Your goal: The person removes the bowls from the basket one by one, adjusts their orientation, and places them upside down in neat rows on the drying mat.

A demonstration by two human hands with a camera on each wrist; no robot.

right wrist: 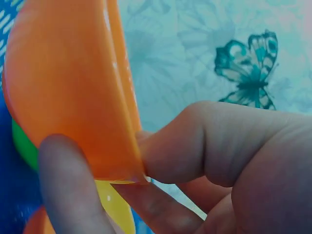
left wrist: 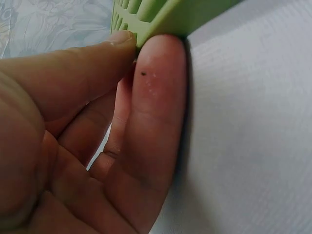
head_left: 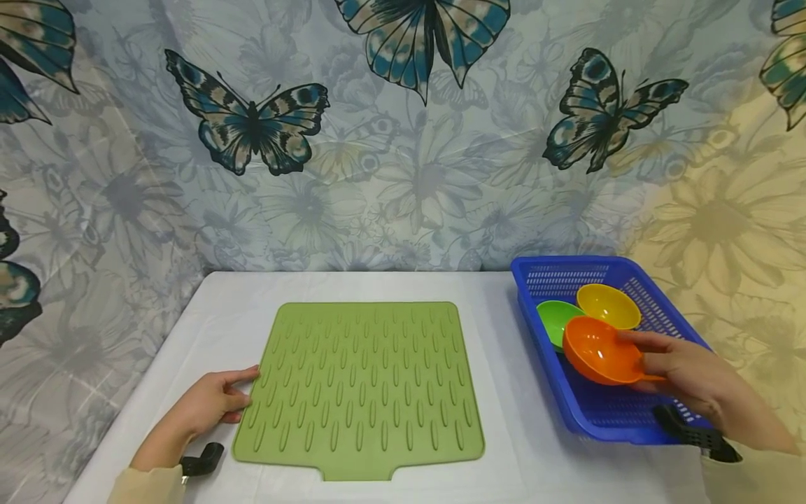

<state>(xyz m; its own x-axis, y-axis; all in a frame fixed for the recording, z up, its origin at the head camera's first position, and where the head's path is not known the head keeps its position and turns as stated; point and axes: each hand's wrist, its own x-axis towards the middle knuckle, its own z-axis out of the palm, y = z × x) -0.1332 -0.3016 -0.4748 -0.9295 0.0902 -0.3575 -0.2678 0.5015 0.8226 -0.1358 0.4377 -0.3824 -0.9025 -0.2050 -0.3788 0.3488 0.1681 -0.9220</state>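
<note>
Jutting from right grip: orange bowl

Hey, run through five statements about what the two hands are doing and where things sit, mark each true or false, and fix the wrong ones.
1. The right hand has the glossy, round orange plastic bowl in its grip. True.
2. The orange bowl lies on the table's left side. False: the right hand holds it at the rectangular, perforated blue plastic basket.
3. The left hand touches the edge of the flat green mat with raised ridges. True.
4. The shiny yellow plastic bowl is inside the basket. True.
5. The basket stands to the left of the mat. False: it stands to the right.
</note>
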